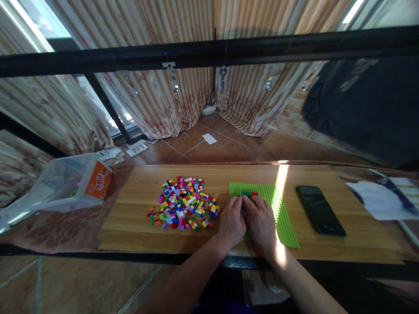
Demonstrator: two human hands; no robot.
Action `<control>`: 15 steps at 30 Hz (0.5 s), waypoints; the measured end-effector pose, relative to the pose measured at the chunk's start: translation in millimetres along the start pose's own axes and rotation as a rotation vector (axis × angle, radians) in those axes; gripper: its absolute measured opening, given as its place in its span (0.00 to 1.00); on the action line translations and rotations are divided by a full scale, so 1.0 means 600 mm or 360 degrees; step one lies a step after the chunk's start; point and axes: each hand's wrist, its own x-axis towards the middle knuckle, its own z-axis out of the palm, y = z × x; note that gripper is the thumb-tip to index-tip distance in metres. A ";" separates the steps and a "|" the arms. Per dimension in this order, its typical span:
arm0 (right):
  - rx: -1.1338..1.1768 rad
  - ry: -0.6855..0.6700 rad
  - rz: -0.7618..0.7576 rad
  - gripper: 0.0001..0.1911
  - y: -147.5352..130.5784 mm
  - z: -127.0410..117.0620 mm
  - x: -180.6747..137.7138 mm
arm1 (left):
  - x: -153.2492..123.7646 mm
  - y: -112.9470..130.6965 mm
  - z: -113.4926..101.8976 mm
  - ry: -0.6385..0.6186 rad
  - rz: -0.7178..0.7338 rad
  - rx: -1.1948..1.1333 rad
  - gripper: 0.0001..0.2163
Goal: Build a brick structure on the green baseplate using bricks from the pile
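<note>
The place looks like a room in a home: long striped curtains (140,30) fall in folds to a brown tiled floor (235,150), daylight comes through a window (50,19), and household belongings lie about, with 1 phone (319,209) and colourful toy bricks (188,203) on the wood-topped desk (127,222) and a clear plastic bin (60,174) to the left.

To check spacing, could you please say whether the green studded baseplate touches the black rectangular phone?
Apart: the head view shows wooden tabletop between the baseplate and the phone.

1 blk phone (321,210); striped curtains (176,26) in bkgd.
</note>
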 end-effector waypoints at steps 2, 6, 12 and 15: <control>0.0013 0.0022 -0.0006 0.19 0.002 0.000 0.002 | 0.001 0.000 0.000 0.0006 -0.0010 0.0012 0.23; 0.0099 0.0065 -0.0024 0.18 0.006 -0.003 0.009 | -0.001 0.003 -0.003 0.0011 -0.0006 0.0020 0.23; 0.0278 0.0210 0.0129 0.19 0.003 -0.013 0.005 | -0.046 0.008 -0.038 0.0100 0.0152 0.0008 0.23; 0.0398 0.0236 0.0093 0.17 -0.017 -0.009 -0.010 | -0.086 0.004 -0.076 0.0078 0.0262 0.0037 0.19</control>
